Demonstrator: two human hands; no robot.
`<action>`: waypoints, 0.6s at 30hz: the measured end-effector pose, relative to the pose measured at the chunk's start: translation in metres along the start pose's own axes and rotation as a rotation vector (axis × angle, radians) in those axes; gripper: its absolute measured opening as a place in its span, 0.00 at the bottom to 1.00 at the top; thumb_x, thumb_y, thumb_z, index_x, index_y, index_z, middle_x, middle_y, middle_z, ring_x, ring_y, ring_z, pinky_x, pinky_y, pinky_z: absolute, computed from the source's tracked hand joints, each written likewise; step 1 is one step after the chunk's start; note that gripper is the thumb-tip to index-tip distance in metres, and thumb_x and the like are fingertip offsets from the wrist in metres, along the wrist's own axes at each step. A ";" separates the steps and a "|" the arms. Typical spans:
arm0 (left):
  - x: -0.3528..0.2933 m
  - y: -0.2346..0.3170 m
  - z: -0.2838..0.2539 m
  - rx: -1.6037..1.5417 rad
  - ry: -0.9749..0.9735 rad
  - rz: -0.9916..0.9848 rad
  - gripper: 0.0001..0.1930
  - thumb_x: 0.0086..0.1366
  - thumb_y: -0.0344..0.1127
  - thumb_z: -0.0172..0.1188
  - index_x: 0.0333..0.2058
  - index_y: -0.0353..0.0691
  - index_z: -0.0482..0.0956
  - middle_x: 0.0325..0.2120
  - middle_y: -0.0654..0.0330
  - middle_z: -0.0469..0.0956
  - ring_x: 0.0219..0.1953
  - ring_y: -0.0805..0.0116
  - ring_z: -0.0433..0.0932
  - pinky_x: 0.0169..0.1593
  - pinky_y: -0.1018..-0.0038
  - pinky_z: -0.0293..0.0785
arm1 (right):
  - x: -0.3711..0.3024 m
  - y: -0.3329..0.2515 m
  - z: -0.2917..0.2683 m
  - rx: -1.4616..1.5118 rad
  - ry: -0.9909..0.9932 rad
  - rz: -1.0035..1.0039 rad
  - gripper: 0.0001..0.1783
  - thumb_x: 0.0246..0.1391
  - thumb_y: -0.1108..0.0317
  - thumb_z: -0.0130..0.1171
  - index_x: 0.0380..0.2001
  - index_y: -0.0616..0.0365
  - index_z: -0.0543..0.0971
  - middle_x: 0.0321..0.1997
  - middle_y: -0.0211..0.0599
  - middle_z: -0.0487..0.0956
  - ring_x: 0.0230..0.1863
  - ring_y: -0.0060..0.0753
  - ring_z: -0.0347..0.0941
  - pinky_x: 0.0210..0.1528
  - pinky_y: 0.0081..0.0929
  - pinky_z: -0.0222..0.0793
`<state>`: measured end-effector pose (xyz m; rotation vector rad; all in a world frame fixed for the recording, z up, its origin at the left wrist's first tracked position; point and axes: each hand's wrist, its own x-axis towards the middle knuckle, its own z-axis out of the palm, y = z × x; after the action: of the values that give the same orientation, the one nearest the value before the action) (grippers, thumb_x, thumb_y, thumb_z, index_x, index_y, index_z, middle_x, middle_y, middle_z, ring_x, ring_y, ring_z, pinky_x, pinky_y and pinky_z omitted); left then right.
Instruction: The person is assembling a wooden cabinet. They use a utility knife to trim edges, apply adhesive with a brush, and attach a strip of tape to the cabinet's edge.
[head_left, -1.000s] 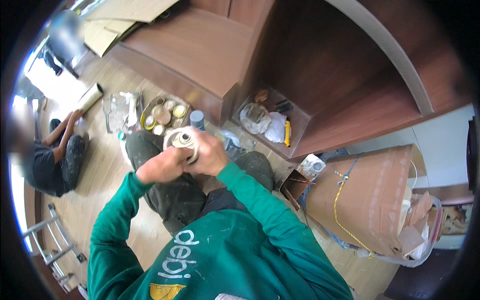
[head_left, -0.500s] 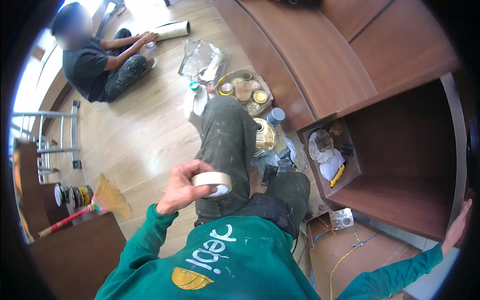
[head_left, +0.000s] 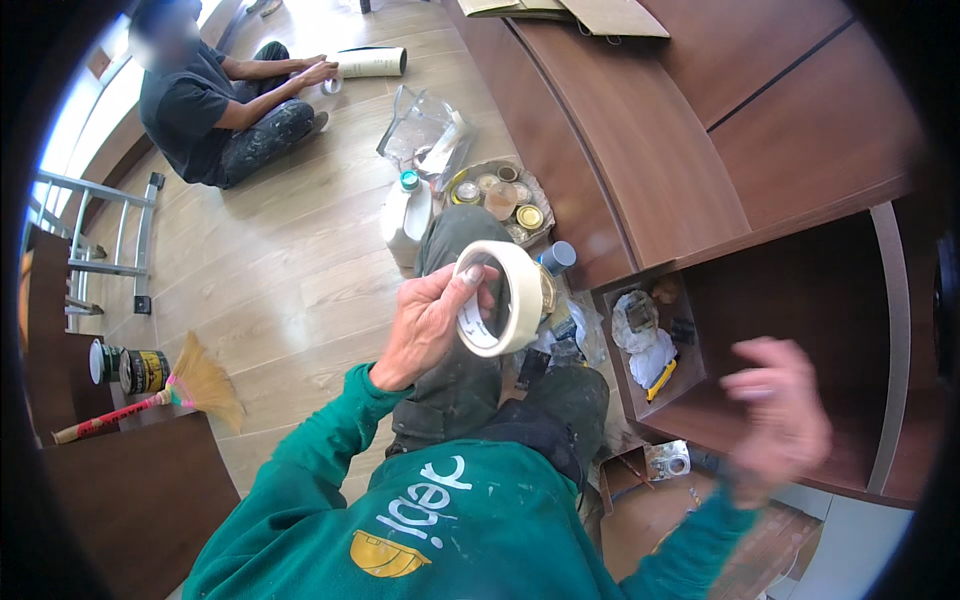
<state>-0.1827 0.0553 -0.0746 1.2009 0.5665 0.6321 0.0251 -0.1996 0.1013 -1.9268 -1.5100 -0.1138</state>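
My left hand (head_left: 428, 322) is closed on a roll of cream masking tape (head_left: 524, 298), thumb and fingers pinching the ring's left side. The roll is raised above my lap with its hole showing, and behind it a gold can is mostly hidden. To the right, my right hand (head_left: 780, 415) hangs in the air before the open brown cabinet compartment (head_left: 800, 340). Motion blurs it; its fingers are loosely bent and apart, with nothing seen in them. In that compartment a tray (head_left: 690, 375) carries white cloth and a yellow-handled tool (head_left: 661, 380).
A person (head_left: 230, 110) sits on the floor at the far left beside a pale tube (head_left: 372, 62). Ahead are a white jug (head_left: 405, 222), a tray of cans (head_left: 545, 205) and clear plastic (head_left: 410, 125). A broom (head_left: 205, 385), paint cans (head_left: 145, 370) and a metal ladder (head_left: 105, 265) are left.
My right hand has left the cabinet's right edge and swung inward to the left. My left hand has lifted the tape roll up and rightward, turning its hole into view.
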 end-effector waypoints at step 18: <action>0.035 -0.003 0.012 0.415 0.133 0.565 0.15 0.64 0.30 0.67 0.49 0.34 0.83 0.33 0.60 0.83 0.37 0.71 0.81 0.39 0.74 0.77 | 0.019 -0.016 0.191 1.184 -0.238 0.494 0.21 0.68 0.64 0.60 0.57 0.67 0.75 0.39 0.37 0.85 0.46 0.27 0.81 0.57 0.28 0.73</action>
<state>-0.1491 0.0717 -0.0767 1.7434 0.4797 1.1150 -0.0457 -0.0772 -0.0294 -1.2394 -0.8095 1.0208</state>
